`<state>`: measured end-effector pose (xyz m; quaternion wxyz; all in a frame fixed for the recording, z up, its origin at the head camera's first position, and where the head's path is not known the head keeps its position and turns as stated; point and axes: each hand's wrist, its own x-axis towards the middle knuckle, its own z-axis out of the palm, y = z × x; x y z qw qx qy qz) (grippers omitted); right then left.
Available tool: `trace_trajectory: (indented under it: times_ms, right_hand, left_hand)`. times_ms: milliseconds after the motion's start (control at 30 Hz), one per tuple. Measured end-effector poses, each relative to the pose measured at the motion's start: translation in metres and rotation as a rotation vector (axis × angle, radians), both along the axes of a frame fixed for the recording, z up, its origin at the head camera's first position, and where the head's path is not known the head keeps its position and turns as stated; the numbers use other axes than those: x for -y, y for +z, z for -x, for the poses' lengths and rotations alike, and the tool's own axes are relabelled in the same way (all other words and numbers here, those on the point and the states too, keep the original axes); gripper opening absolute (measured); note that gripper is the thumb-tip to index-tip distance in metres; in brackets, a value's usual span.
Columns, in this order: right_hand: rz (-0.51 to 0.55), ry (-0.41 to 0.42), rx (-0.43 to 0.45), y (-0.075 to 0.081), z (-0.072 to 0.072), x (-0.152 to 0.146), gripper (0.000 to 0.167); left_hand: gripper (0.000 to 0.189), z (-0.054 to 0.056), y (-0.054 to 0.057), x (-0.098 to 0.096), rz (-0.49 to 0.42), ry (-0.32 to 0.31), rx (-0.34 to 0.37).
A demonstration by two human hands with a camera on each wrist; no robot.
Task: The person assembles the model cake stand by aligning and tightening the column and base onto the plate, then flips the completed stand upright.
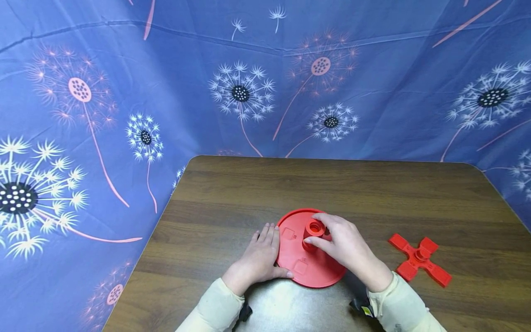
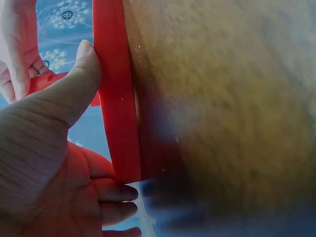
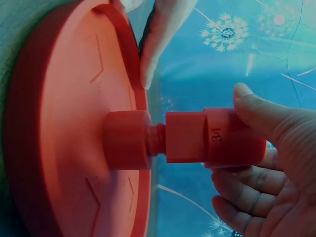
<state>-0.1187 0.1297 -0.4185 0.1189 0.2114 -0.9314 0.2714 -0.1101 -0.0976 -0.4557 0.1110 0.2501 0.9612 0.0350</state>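
A round red plastic disc (image 1: 286, 251) with a raised rim lies on the table. My left hand (image 1: 259, 258) rests against its left edge, fingers straight along the rim and thumb spread to the near side. My right hand (image 1: 350, 246) grips a red hollow-topped connector piece (image 3: 185, 137) between thumb and fingers. In the right wrist view this piece stands upright over the disc's central hub (image 3: 126, 140), joined to it by a narrow, ridged neck. Raised digits, hard to read, mark its collar. How deep the neck sits inside the hub is hidden.
To the right of the disc, a red cross-shaped part (image 1: 421, 256) with a round central post lies on the wooden table (image 1: 232, 193). A blue dandelion-print cloth (image 1: 174, 69) hangs behind the table and along its left side.
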Motion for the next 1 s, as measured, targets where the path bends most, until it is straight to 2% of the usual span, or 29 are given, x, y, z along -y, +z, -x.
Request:
trace_trajectory:
  times_ms: [233, 433, 567, 833, 1000]
  right_hand:
    - [0.007, -0.028, -0.036, -0.004, 0.000, 0.001, 0.056]
    - [0.020, -0.021, -0.037, -0.005, -0.001, -0.001, 0.060]
    - [0.066, 0.022, -0.017, -0.007, -0.002, -0.006, 0.057]
    - [0.156, 0.160, 0.050, -0.010, 0.001, -0.016, 0.051]
    - [0.197, 0.160, 0.107, -0.011, 0.002, -0.020, 0.049]
  left_hand:
    - [0.115, 0.001, 0.001, 0.000, -0.004, 0.011, 0.011]
    - [0.116, 0.000, 0.000, -0.001, -0.002, 0.012, 0.010]
    - [0.115, 0.000, 0.000, -0.001, -0.009, 0.014, 0.015]
    - [0.114, 0.000, 0.000, 0.000, -0.028, 0.015, 0.018]
    - [0.114, 0.000, 0.000, 0.000, -0.030, 0.011, 0.021]
